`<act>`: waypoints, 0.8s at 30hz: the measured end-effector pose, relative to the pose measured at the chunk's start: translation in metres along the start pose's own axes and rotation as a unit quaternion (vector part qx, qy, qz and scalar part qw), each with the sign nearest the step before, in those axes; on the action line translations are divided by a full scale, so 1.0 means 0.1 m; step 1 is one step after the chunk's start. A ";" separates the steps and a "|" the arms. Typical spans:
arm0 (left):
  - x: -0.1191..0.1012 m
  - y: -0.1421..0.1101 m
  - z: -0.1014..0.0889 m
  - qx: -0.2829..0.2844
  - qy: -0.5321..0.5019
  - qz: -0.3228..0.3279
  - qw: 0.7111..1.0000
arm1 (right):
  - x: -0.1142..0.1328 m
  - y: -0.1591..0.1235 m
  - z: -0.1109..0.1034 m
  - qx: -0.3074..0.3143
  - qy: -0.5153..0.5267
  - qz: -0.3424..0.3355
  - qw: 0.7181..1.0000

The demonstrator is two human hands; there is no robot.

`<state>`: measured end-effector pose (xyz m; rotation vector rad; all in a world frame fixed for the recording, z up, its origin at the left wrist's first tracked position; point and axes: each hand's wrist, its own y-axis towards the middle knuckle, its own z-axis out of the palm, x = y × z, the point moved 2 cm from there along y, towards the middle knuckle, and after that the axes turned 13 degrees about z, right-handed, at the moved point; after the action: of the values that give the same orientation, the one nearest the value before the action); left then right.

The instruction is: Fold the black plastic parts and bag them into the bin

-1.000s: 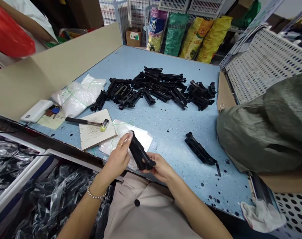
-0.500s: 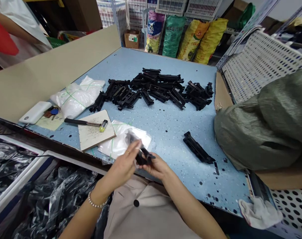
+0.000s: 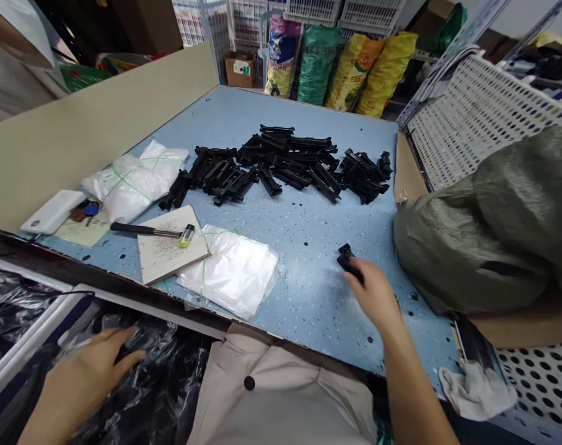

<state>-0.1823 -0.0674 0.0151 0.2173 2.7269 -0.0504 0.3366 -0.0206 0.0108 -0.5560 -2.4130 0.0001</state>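
Observation:
My right hand (image 3: 371, 290) has its fingers around a long black plastic part (image 3: 347, 258) on the blue table. The hand covers most of it; the far end shows past the fingertips. At the lower left, my left hand (image 3: 93, 371) is over a bin of black parts in clear plastic bags (image 3: 155, 383), thumb and fingers apart. Dark plastic shows between them, and I see nothing gripped there. A stack of clear plastic bags (image 3: 234, 272) tied with green string lies on the table between the hands.
A pile of similar black parts (image 3: 281, 161) spreads across the table's middle. A hammer (image 3: 137, 229) and a small yellow-capped bottle (image 3: 186, 236) lie on a wooden board (image 3: 170, 259). A green-grey sack (image 3: 485, 228) borders the right side. Another person's arm (image 3: 7, 31) shows at upper left.
Both hands were together over the bags with a black part and clear plastic. Now my left hand is down at the bin, and my right hand has reached right onto the lone black part.

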 end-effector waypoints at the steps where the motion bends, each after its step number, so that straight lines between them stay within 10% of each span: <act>1: 0.00 0.06 0.06 0.016 0.027 -0.016 0.999 | -0.13 0.08 -0.08 -0.040 -0.057 0.002 0.998; 10: -1.88 1.04 0.89 0.023 0.013 0.206 0.978 | -0.06 0.07 0.27 -0.042 -0.210 -0.040 0.976; 14: -1.84 1.09 1.01 0.030 -0.051 0.208 0.976 | -0.23 -0.08 0.26 0.045 -0.133 -0.104 0.985; 18: -1.59 1.15 0.97 0.027 -0.283 0.131 0.950 | -0.34 -0.12 0.23 0.069 -0.022 0.000 0.997; 24: -1.58 1.24 0.98 0.010 -0.465 -0.017 0.885 | 0.07 0.06 0.42 0.078 -0.052 0.003 0.996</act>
<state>0.0187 0.0254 -0.0127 0.1047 1.7652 -0.1495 0.3088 -0.0068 -0.0194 -0.5023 -2.4850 0.2241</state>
